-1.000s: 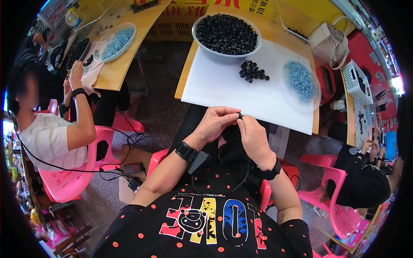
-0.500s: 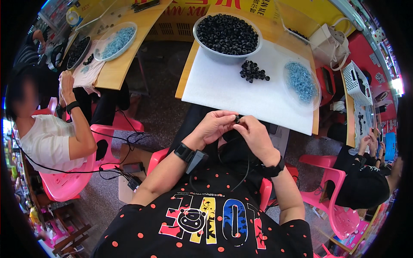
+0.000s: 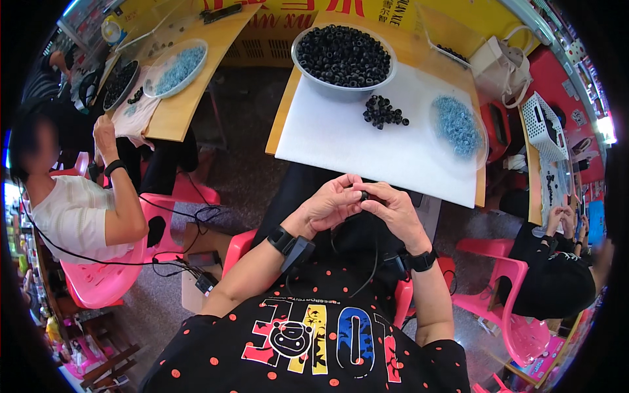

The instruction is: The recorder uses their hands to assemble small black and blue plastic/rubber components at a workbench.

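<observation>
A small black round part sits between the fingertips of both hands, just off the near edge of a white foam-like board. My left hand grips it from the left with thumb and fingers pinched. From the other side, my right hand pinches it too, its index finger curled over. The fingers hide most of the part. On the board lies a loose pile of similar black parts. Beyond it stands a round tub heaped with more. To the right, a clear shallow dish holds pale blue translucent pieces.
At left a co-worker sits at another wooden table bearing trays of black and blue pieces. To the right are a pink chair, a white basket and another person. A white bag rests behind the board. Cables hang at left.
My right hand has turned, its fingers now stretched further over the black part. Both hands have shifted slightly. The co-worker's hand at left has moved a little lower.
</observation>
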The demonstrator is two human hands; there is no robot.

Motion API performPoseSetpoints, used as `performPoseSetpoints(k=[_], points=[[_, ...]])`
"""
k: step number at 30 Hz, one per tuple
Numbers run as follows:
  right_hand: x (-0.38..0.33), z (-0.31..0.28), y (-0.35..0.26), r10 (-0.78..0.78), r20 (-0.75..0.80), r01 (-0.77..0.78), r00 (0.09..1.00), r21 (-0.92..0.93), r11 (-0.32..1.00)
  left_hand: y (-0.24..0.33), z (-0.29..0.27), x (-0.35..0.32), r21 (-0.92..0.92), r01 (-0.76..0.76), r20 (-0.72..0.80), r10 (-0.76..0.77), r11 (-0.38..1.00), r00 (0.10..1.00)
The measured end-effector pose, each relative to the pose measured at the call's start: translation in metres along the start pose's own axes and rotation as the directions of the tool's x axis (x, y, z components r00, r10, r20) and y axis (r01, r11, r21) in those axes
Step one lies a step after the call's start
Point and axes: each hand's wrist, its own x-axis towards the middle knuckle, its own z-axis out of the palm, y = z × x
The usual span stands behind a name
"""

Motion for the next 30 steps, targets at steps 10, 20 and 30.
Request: performPoseSetpoints(k=[10, 20, 30], points=[[-0.004, 0.02, 0.001, -0.153, -0.135, 0.145, 0.979, -0.065, 0.987, -0.007, -0.002, -0.008, -0.006, -0.061, 0.04, 0.061, 0.998, 0.997], [0.009, 0.032, 0.018, -0.097, -0.204, 0.112, 0.974, 0.063, 0.992, -0.015, -0.006, -0.007, -0.017, -0.118, -0.084, 0.116, 0.993, 0.99], [0.031, -0.039, -0.031, 0.017, -0.118, -0.033, 0.993, -0.142, 0.989, 0.003, 0.007, 0.012, -0.067, 0.06, -0.135, -0.069, 0.996, 0.988]])
